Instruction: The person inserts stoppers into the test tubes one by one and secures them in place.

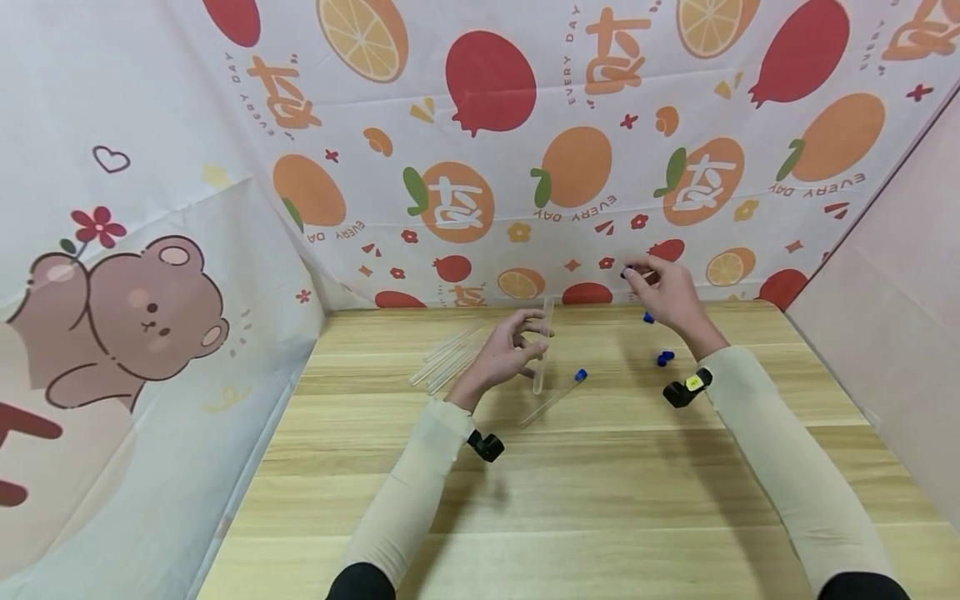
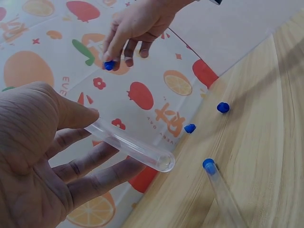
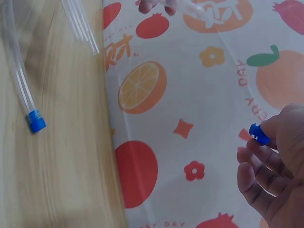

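My left hand holds a clear open tube upright above the table, between thumb and fingers; its open mouth points toward my right hand. Raised to the right of it, my right hand pinches a small blue cap at its fingertips. The cap and tube are apart. Below them a capped tube with a blue cap lies on the wooden table.
Two loose blue caps lie on the table under my right hand. Several bare clear tubes lie left of my left hand. Printed fabric walls close the table at the back and sides.
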